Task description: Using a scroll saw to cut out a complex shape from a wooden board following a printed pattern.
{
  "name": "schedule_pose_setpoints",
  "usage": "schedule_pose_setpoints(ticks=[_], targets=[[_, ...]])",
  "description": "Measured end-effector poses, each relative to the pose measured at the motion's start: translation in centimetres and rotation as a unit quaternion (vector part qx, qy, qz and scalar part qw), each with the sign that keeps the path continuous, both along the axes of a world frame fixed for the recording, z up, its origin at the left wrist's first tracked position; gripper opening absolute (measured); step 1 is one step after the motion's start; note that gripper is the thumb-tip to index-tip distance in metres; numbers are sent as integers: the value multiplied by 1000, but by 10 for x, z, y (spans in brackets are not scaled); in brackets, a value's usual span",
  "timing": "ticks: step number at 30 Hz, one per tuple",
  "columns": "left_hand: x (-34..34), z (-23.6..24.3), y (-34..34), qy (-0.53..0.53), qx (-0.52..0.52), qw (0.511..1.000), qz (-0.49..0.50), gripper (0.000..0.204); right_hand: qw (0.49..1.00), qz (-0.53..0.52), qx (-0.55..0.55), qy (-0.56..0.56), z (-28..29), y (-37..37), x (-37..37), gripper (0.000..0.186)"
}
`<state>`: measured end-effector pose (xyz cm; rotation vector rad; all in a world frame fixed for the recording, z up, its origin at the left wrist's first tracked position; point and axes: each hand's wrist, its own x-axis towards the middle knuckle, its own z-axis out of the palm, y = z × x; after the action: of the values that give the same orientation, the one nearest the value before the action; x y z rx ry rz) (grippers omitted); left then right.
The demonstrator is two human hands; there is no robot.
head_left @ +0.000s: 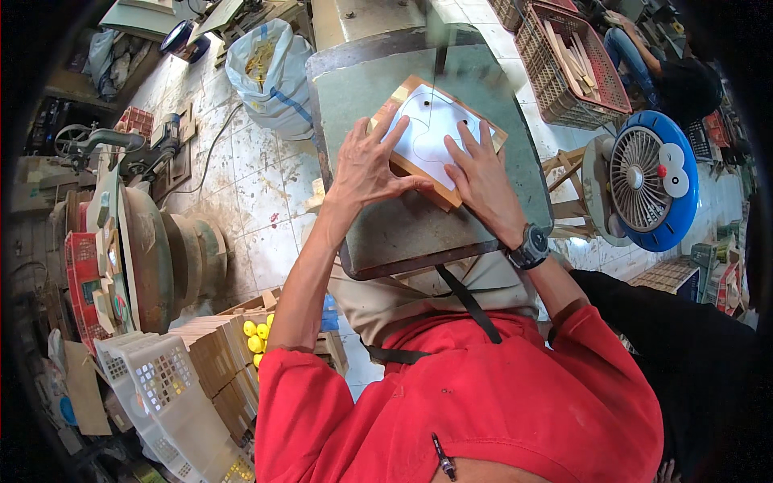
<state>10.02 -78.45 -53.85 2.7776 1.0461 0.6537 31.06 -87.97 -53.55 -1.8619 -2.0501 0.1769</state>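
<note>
A wooden board (436,191) lies at an angle on the grey-green metal table (348,92) of a machine. White paper (431,138) covers its top, with curved outlines and several dark round spots. My left hand (366,161) rests on the board's left side, fingers spread and thumb stretched along the near edge. On the right side, my right hand (483,181) presses flat with its fingers apart; a dark watch (529,246) is on that wrist. A thin upright line, perhaps a saw blade (436,72), comes down at the board's far part. Its lower end is hard to make out.
Left of the table stands a white sack (278,92). A brown crate (564,64) of wood strips and a blue fan (651,181) on a stool are to the right. Stacked wood blocks (221,354) and a white basket (161,394) sit lower left. Another person (672,72) is at upper right.
</note>
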Motion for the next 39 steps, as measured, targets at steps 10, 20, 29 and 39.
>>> schedule_pose_setpoints(ticks=[10,20,29,39], targets=[[-6,-12,-6,-32,-29,999,-11,75,997,61,42,2,-10,24,25,40],[-10,-20,-18,-40,-46,998,1,60,996,74,29,38,-12,52,44,40],[11,-31,-38,-67,-17,996,63,62,986,150,71,14,-25,88,64,39],[38,-45,-61,-93,18,984,149,64,967,245,54,41,-22,119,72,38]])
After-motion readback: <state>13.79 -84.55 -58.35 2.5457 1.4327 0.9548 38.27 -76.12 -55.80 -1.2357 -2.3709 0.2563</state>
